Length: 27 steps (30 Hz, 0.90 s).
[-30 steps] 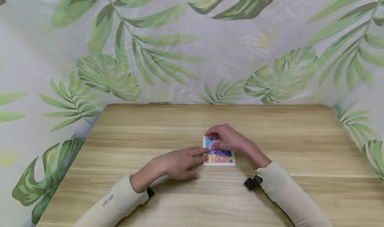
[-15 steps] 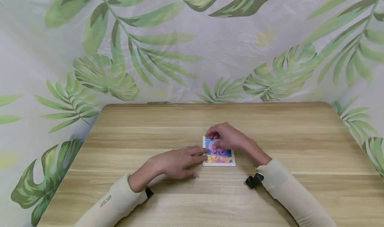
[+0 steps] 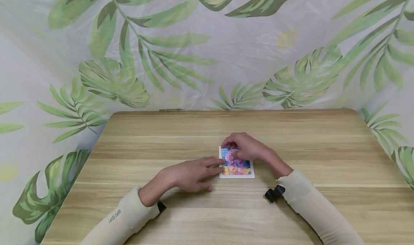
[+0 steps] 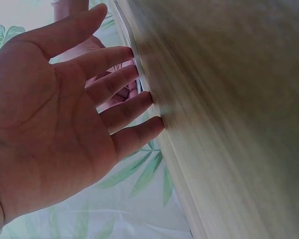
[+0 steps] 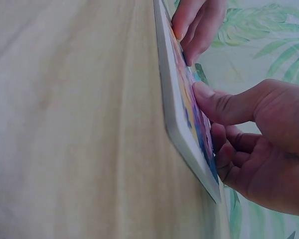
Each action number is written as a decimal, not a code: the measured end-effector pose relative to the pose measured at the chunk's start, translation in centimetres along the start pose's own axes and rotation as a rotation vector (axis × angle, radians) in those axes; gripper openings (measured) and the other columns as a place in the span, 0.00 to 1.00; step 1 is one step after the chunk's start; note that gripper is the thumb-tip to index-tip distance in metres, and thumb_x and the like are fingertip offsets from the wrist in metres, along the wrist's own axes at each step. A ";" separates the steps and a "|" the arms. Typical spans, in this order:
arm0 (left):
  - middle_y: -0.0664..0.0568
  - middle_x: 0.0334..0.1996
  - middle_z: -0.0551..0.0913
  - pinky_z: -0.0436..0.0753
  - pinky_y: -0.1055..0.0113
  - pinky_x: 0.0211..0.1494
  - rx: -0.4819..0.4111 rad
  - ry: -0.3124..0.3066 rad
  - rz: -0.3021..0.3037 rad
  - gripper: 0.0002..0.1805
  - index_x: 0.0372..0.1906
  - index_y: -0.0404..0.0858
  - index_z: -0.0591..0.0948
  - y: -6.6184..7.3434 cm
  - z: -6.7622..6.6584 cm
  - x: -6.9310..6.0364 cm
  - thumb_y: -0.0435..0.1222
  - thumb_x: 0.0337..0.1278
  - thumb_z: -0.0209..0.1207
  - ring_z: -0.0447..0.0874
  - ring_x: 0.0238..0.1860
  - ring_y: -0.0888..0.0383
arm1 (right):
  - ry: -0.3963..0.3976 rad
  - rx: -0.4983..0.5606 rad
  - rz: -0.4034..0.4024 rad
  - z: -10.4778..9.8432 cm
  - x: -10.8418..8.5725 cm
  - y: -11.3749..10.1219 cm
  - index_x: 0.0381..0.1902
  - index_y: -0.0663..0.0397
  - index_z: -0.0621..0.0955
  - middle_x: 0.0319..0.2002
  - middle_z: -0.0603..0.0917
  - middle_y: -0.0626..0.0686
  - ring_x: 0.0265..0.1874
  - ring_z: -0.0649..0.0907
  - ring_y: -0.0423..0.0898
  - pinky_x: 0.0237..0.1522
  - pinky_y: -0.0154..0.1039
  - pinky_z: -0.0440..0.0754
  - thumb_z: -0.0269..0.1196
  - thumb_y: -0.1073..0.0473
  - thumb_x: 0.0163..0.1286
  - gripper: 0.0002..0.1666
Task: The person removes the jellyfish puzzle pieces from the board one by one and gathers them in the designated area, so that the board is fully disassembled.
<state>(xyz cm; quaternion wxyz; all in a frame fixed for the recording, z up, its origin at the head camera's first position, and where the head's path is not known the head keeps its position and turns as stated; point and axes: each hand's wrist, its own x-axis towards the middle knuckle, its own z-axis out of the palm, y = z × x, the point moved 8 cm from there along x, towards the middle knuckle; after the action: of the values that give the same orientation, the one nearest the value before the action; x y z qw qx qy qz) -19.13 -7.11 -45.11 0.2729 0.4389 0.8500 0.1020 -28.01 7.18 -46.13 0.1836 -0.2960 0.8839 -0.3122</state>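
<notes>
A thin square picture board (image 3: pixel 237 171) with a white border lies flat on the wooden table. Its print has a pink cartoon creature over blue, purple and yellow. My left hand (image 3: pixel 192 175) reaches in from the left, fingers fairly straight, two fingertips on the board's left edge. The left wrist view shows that palm (image 4: pixel 50 119), with nothing in it. Over the board's upper part bends my right hand (image 3: pixel 246 146), its thumb (image 5: pixel 224 105) on the print and its curled fingers at the far edge. The right palm hides the board's upper right corner.
The wooden table (image 3: pixel 155 130) reaches back to a pale leaf-printed cloth (image 3: pixel 181 68). A small black device (image 3: pixel 275 194) is at the right cuff, and another black piece (image 3: pixel 161 207) shows under the left cuff.
Both hands keep their places on the board, which stays put. Only the head view has shifted slightly.
</notes>
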 end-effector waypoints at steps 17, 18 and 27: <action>0.53 0.89 0.53 0.65 0.46 0.85 0.001 0.001 -0.011 0.38 0.85 0.45 0.64 -0.1 0.3 0.0 0.46 0.78 0.61 0.50 0.88 0.46 | 0.030 0.064 -0.045 0.0 0.2 0.1 0.52 0.54 0.87 0.41 0.88 0.49 0.42 0.83 0.42 0.50 0.39 0.84 0.71 0.68 0.71 0.13; 0.53 0.89 0.53 0.65 0.46 0.85 0.001 0.000 -0.013 0.38 0.85 0.45 0.64 -0.1 0.3 0.0 0.46 0.78 0.61 0.50 0.89 0.46 | 0.034 0.061 -0.047 0.0 0.2 0.0 0.52 0.55 0.87 0.42 0.88 0.50 0.42 0.83 0.42 0.50 0.39 0.84 0.70 0.68 0.71 0.13; 0.54 0.89 0.53 0.68 0.45 0.84 0.005 0.004 -0.022 0.38 0.85 0.45 0.64 -0.1 0.2 0.0 0.47 0.78 0.61 0.50 0.89 0.47 | 0.079 -0.061 -0.052 -0.1 0.2 -0.6 0.51 0.55 0.89 0.42 0.89 0.50 0.42 0.85 0.43 0.50 0.40 0.86 0.73 0.66 0.70 0.12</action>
<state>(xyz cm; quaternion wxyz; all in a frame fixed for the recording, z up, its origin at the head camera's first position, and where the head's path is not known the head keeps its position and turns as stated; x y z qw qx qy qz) -19.04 -7.20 -45.33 0.2713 0.4300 0.8555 0.0979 -27.96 6.78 -45.70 0.1311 -0.3119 0.8915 -0.3012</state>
